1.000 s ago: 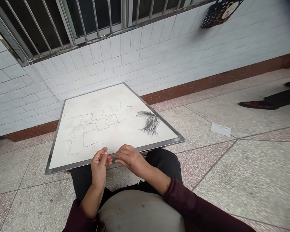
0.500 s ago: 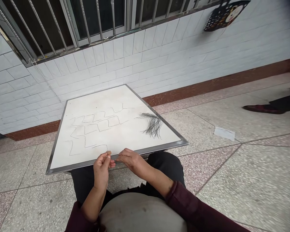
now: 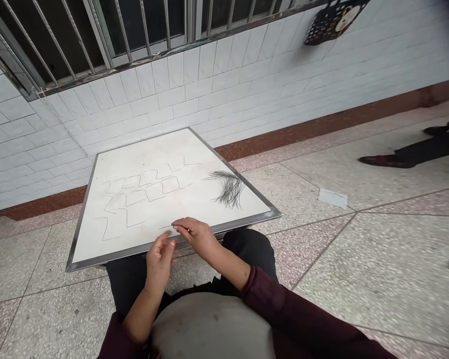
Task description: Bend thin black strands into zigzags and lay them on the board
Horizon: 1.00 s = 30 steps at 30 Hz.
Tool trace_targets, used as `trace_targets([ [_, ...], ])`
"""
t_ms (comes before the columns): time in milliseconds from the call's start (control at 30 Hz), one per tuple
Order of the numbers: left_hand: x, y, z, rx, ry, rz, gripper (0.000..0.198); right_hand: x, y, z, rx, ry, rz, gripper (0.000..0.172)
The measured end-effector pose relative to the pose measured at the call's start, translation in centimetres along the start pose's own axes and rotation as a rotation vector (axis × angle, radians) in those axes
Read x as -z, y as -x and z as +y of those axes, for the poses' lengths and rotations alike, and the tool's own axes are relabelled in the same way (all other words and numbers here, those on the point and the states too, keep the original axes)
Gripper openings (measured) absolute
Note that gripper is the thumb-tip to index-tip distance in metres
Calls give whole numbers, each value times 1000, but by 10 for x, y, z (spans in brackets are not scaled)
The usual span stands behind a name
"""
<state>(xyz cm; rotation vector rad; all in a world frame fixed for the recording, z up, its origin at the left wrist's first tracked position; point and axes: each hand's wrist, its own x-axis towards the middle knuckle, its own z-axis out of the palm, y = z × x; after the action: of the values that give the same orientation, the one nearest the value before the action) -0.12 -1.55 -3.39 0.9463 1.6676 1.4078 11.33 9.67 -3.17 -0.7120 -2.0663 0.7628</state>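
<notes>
My right hand is over the near edge of the white board, thumb and fingers pinched on a thin dark wire. A short length of that wire sticks out to the left. Just to the left and below, my left hand has its fingers loosely apart, with nothing visible in them. Several bent wires with step-like zigzags lie across the left and middle of the board. A heap of loose dark wires rests at its right side.
The board has a grey metal rim and stands against a white tiled wall below a barred window. A patterned bag hangs on the right. White paper lies on the floor, near another person's shoe.
My left hand's pinch has loosened. My right hand has moved up and slightly left over the board and now pinches the wire. The whole view has shifted a little.
</notes>
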Motion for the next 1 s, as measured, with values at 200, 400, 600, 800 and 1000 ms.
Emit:
trace_targets([
  [200, 22, -4, 12, -513, -384, 228, 37, -1, 8, 5, 110, 207, -70, 22],
  [400, 27, -4, 6, -494, -444, 180, 33, -1, 12, -1, 38, -46, -159, 28],
  [600, 31, -5, 10, -501, -527, 79, 40, 4, 15, 1, 24, -52, -173, 28],
  [800, 36, -5, 12, -625, -646, -128, 47, 6, 16, 3, 29, 58, -162, 27],
  [1000, 36, -4, 14, -644, -682, -129, 48, 10, 17, 2, 77, 128, -145, 27],
])
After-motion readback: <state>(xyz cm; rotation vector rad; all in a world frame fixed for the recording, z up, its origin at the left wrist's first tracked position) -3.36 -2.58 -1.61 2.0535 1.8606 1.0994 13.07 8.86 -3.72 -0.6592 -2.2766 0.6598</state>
